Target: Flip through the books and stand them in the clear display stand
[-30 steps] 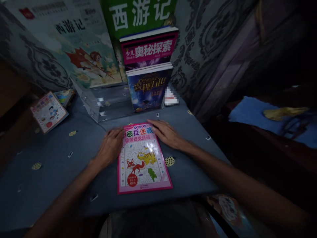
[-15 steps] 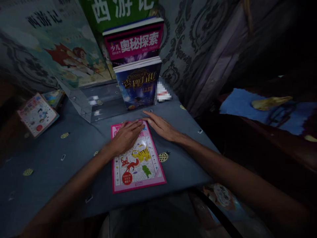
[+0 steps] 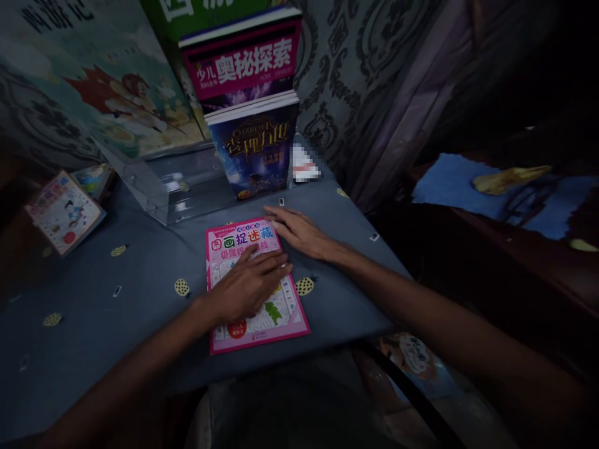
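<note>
Left hand (image 3: 255, 284) flat, fingers extended, atop pink book (image 3: 266, 323) on bench (image 3: 145, 312) — lower than half second ago, so main title shows, mid-cover picture partly hidden. Right hand (image 3: 302, 234), fingers outstretched, at book's top right corner; contact unclear. Beyond book — upright books (image 3: 257, 149), rear ones cut off.

Hands, two, mid-frame: left hand (image 3: 248, 284), right hand (image 3: 302, 234). Pink book (image 3: 276, 313), one, centre. Upright covers (image 3: 248, 65), four showing, upper left to top centre. Small books (image 3: 65, 211), two visible, far left. Clear stand (image 3: 143, 190), one, left of centre. Blue cloth (image 3: 447, 181), one, right.
</note>
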The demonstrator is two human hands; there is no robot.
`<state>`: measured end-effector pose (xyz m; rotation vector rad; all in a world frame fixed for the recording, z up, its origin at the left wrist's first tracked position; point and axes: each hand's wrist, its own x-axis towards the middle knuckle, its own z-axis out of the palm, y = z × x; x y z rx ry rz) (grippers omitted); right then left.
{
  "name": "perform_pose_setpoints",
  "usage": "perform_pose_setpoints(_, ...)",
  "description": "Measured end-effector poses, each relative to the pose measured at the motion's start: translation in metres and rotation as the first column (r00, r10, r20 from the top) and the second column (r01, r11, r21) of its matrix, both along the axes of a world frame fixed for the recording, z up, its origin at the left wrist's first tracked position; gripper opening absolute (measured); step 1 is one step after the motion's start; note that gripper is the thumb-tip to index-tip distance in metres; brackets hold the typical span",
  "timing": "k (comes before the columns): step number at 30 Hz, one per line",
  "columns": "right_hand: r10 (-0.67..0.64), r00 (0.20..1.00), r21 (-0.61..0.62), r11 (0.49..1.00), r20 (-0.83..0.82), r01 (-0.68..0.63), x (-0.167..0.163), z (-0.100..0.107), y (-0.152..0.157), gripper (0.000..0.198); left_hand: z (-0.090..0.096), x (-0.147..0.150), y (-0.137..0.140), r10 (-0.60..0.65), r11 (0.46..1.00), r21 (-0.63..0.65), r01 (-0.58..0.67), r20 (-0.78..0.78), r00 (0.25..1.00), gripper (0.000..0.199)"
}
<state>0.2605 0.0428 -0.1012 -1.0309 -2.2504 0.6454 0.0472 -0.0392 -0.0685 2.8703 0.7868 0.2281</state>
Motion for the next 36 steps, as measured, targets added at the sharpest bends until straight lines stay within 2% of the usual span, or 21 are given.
perform_pose_setpoints(8,-0.003,1.000,-0.001,1.000,0.022,0.003,-0.002,0.000,-0.002,0.052,0.011,0.000,-0.037,-0.089,0.992,-0.091,0.087,-0.018,0.996,0.043)
perform_pose_setpoints(14,0.002,0.999,0.005,1.000,0.040,-0.003,-0.004,0.001,-0.003,0.051,0.013,-0.003,-0.054,-0.134,0.982,-0.130,0.135,0.022,0.991,0.040)
perform_pose_setpoints(20,-0.012,0.998,0.023,1.000,0.069,0.010,-0.005,-0.001,-0.006,0.051,0.007,-0.003,-0.061,-0.101,0.988,-0.116,0.104,0.033,0.994,0.043)
perform_pose_setpoints(25,-0.016,0.998,0.061,0.998,0.068,0.012,-0.005,-0.003,-0.007,0.051,0.004,-0.004,-0.059,-0.101,0.991,-0.087,0.102,0.022,0.995,0.043)
perform_pose_setpoints(31,-0.008,0.998,0.073,0.997,0.065,0.004,-0.005,-0.001,-0.009,0.051,0.000,-0.005,-0.039,-0.074,0.995,-0.071,0.071,-0.031,0.997,0.052)
perform_pose_setpoints(36,0.034,0.995,0.083,0.996,0.092,-0.042,-0.003,-0.003,-0.007,0.051,-0.003,0.002,-0.032,-0.032,0.999,-0.040,0.031,-0.030,0.999,0.048)
